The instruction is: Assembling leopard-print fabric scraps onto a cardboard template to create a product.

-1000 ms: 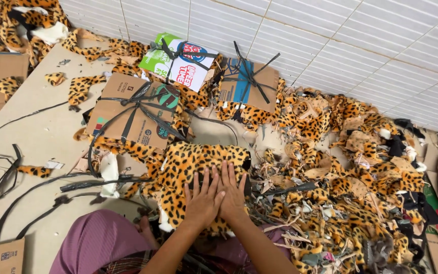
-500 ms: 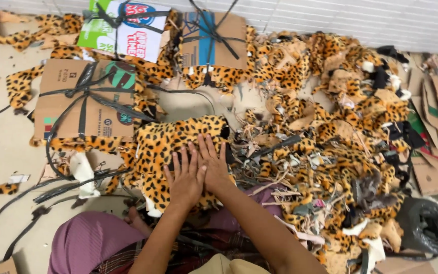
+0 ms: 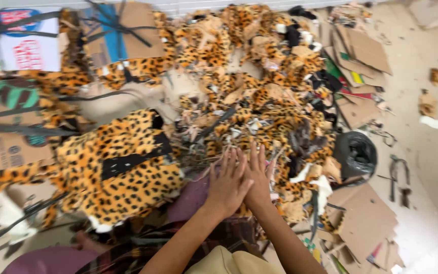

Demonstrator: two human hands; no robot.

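Change since earlier frame: both hands, which lay on the leopard-print plush piece, now sit to its right, over the heap of leopard-print scraps; the plush piece has shifted to the left of the view.
Containers: a black bag stands open at the right edge of the heap; its contents cannot be made out. Cardboard boxes bound with black straps lie at the left, closed.
Left hand: flat, fingers spread and pointing away from the person, palm down, grasping nothing.
Right hand: flat beside the left and partly under it, fingers extended, holding nothing.
Plush piece location: on the floor left of the hands, just beside them, with a black strip across its middle.
Surroundings: flattened cardboard lies to the right.
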